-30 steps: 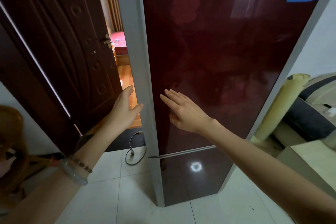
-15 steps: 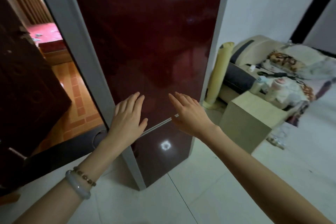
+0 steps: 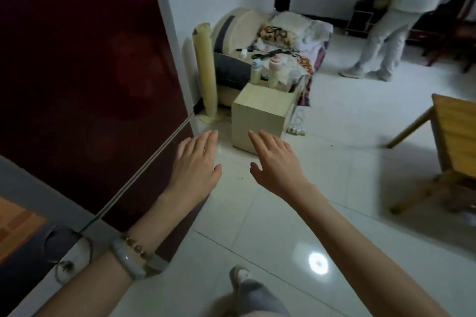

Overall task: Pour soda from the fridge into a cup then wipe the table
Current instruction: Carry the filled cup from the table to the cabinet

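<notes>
The dark red fridge fills the left half of the frame, both its doors closed, with the pale seam between the upper and lower door running diagonally down toward the lower left. The left hand is stretched out palm down in the middle of the frame, fingers straight and together, holding nothing; it lies just beside the fridge's front edge, and whether it touches the door cannot be told. Two bracelets sit on that wrist. The right hand is held out next to it, apart from it, also released with straight fingers and empty. Beyond the fingertips, a pale wooden box stands on the white tiled floor, near a rolled mat leaning by the fridge and a sofa piled with cloth and bottles. A wooden table shows at the right edge. Another person stands at the upper right
</notes>
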A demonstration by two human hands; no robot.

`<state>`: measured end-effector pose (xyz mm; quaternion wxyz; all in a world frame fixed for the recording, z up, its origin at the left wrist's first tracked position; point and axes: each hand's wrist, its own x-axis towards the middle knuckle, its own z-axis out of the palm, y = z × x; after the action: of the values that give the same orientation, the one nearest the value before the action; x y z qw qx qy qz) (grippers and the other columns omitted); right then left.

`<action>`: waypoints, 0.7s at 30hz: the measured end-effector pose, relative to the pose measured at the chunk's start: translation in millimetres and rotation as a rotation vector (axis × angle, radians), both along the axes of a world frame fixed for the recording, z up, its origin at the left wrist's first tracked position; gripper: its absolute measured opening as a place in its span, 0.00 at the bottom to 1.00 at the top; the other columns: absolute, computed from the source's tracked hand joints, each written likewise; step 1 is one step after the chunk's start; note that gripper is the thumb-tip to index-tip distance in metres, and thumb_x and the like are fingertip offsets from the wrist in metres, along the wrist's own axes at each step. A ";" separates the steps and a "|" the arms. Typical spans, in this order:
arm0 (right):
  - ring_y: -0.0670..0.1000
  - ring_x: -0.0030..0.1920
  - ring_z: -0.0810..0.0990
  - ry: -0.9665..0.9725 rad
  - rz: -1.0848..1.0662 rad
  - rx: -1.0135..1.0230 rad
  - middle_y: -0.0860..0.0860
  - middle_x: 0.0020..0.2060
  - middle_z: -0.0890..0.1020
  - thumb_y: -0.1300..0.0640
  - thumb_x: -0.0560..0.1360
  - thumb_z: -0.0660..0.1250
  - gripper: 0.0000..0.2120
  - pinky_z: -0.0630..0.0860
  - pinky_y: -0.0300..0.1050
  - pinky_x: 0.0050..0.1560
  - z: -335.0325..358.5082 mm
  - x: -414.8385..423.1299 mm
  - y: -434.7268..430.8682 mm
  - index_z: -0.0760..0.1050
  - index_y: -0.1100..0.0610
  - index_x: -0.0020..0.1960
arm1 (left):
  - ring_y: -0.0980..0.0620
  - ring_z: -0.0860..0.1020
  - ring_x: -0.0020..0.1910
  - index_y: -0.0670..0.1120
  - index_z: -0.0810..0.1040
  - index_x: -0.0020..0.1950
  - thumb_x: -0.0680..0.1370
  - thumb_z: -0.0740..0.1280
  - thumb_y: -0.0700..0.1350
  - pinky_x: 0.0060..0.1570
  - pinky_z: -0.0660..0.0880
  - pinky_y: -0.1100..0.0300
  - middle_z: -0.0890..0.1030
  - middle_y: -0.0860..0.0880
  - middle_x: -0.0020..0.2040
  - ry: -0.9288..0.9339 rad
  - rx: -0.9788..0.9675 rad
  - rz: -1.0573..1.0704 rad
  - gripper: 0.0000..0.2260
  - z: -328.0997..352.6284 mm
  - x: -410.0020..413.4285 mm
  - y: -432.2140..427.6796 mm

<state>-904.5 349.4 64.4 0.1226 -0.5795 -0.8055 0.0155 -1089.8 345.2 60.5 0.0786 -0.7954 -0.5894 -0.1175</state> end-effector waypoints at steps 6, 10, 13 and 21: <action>0.59 0.70 0.63 0.022 -0.252 -0.027 0.58 0.71 0.64 0.55 0.74 0.64 0.33 0.63 0.52 0.66 -11.4 66.1 -37.3 0.55 0.58 0.75 | 0.44 0.67 0.69 0.40 0.61 0.73 0.74 0.68 0.48 0.69 0.58 0.49 0.68 0.42 0.71 -0.017 -0.025 -0.215 0.31 -13.6 72.3 5.8; 0.60 0.69 0.65 0.049 -0.399 -0.032 0.58 0.70 0.66 0.57 0.73 0.65 0.32 0.64 0.52 0.64 -18.4 107.3 -65.1 0.58 0.59 0.73 | 0.44 0.70 0.66 0.39 0.66 0.71 0.71 0.70 0.46 0.67 0.61 0.49 0.71 0.41 0.68 -0.023 -0.025 -0.349 0.30 -22.4 117.1 4.0; 0.60 0.68 0.66 0.065 -0.490 -0.041 0.59 0.69 0.68 0.58 0.72 0.66 0.32 0.65 0.52 0.64 -24.0 140.1 -85.7 0.60 0.59 0.73 | 0.43 0.72 0.65 0.38 0.67 0.69 0.71 0.71 0.46 0.65 0.65 0.47 0.73 0.41 0.67 -0.037 -0.028 -0.435 0.30 -25.2 152.1 -0.1; 0.62 0.62 0.72 0.092 -0.665 -0.010 0.61 0.63 0.73 0.60 0.68 0.69 0.30 0.73 0.56 0.58 -31.3 249.8 -126.0 0.66 0.62 0.69 | 0.42 0.75 0.61 0.38 0.69 0.67 0.68 0.73 0.45 0.62 0.67 0.48 0.75 0.40 0.64 -0.048 -0.026 -0.601 0.30 -30.4 267.9 -10.1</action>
<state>-654.7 223.4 33.2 0.1542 -0.8099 -0.5658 0.0048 -821.9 335.1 30.1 0.0161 -0.9321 -0.3309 -0.1465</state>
